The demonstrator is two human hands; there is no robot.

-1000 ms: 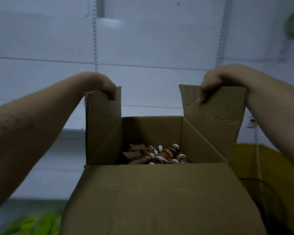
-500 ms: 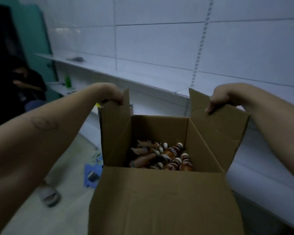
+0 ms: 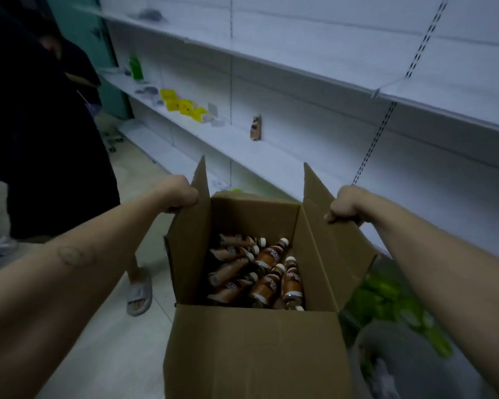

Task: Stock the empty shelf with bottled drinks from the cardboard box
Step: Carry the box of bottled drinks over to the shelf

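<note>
Our left hand (image 3: 182, 194) and right hand (image 3: 346, 205) both grasp the box (image 3: 254, 349) flaps; bottles (image 3: 267, 272) lie between and below our fingers.

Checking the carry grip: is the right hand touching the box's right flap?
Touching. The head view shows the right hand closed over the top edge of the cardboard box's right flap, fingers curled around the edge.

Cardboard box (image 3: 251, 349) bottom cut off; fingertips hidden.

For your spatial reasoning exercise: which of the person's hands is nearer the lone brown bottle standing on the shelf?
Left. The left hand grips the box flap below and left of the bottle; the right hand is farther right.
</note>
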